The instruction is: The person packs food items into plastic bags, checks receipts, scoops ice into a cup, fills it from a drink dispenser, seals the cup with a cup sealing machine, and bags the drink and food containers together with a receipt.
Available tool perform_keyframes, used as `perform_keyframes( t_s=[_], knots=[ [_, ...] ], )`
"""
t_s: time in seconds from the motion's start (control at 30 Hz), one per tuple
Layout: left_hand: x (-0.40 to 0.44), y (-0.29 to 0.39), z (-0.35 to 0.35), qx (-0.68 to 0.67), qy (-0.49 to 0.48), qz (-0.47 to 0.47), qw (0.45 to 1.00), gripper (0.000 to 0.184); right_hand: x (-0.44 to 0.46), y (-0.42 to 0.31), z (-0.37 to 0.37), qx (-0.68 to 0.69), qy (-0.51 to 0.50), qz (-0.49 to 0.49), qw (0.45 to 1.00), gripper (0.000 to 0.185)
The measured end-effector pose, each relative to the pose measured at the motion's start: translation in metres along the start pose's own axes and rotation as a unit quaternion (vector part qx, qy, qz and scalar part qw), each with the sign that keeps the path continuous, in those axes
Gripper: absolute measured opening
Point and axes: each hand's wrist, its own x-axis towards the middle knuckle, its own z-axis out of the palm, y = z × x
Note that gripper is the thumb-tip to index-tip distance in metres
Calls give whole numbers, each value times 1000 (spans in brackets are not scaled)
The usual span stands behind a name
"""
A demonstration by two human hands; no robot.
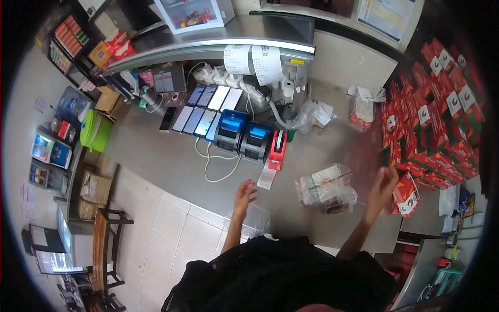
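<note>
My left hand (244, 195) hovers at the counter's front edge with its fingers apart and nothing in them. Just beyond it, a small printed paper slip (266, 176) lies below a red tape dispenser (277, 151). My right hand (385, 183) is at the right, fingers loosely bent and apart, beside a red box (406, 194); whether it touches that box I cannot tell. Between my hands lies a clear plastic bag (326, 188) with packages inside. Two black and blue printers (231, 130) stand left of the tape dispenser.
Several phones (205, 120) lie in rows on the steel counter (156, 151), with white cables (210, 174) looping in front. Stacked red boxes (431, 114) fill the right side. Receipts (266, 63) hang from the shelf edge. A wooden bench (101, 249) stands at lower left.
</note>
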Motion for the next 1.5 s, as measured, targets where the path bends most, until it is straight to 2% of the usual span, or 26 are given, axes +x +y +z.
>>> perform_keyframes(
  t_s=[0.07, 0.13, 0.2, 0.27, 0.33, 0.4, 0.47, 0.57, 0.67, 0.7, 0.8, 0.87, 0.93, 1.03, 1.13, 1.2, 1.3, 1.4, 1.47, 1.5],
  knots=[
    [8, 13, -20, -7, 34, 4, 999, 46, 10, -30, 41, 38, -68, -83, 993, 29],
    [16, 22, -30, -14, 49, 4, 999, 46, 8, -60, 93, 111, -196, -4, 974, 25],
    [31, 33, -36, -25, 41, 7, 999, 45, 4, -57, 162, 179, -249, -35, 951, 25],
    [45, 43, -39, -24, 3, 5, 1000, 45, -4, -77, 210, 139, -300, -20, 944, 27],
    [57, 47, -46, -20, -34, -5, 999, 43, -15, -77, 260, 256, -425, 66, 866, 32],
    [72, 51, -51, -16, -76, -15, 997, 42, -30, -95, 300, 275, -507, 203, 791, 38],
    [81, 64, -55, -4, -102, -12, 995, 40, -45, -102, 349, 365, -511, 341, 699, 44],
    [95, 87, -63, 0, -132, 8, 991, 37, -55, -117, 421, 480, -383, 472, 632, 42],
    [108, 109, -70, -19, -146, 39, 988, 36, -49, -118, 459, 584, -300, 339, 674, 39],
    [112, 117, -73, -27, -149, 49, 987, 36, -49, -115, 461, 551, -269, 347, 709, 34],
    [123, 147, -76, -30, -126, 90, 988, 42, -74, -105, 432, 486, -267, 371, 745, 32],
    [124, 172, -71, -49, -119, 110, 986, 45, -105, -93, 397, 486, -286, 392, 727, 27],
    [122, 187, -64, -97, -107, 113, 983, 46, -139, -98, 359, 462, -270, 365, 762, 26],
    [103, 202, -46, -109, -136, 112, 978, 36, -169, -102, 318, 411, -263, 349, 800, 25],
    [97, 183, -42, -89, -141, 165, 972, 28, -182, -97, 290, 362, -278, 314, 833, 26],
    [93, 177, -43, -73, -143, 159, 974, 20, -177, -108, 269, 333, -276, 289, 854, 26],
    [77, 178, -42, -23, -157, 141, 977, 20, -155, -117, 256, 364, -313, 329, 813, 26],
    [73, 175, -41, -42, -164, 94, 981, 22, -145, -100, 254, 373, -341, 293, 811, 25],
    [77, 169, -47, -77, -177, 43, 980, 25, -150, -103, 249, 356, -317, 266, 838, 24],
    [80, 168, -48, -53, -165, 25, 985, 25, -151, -108, 247, 347, -306, 250, 851, 23]
  ],
)
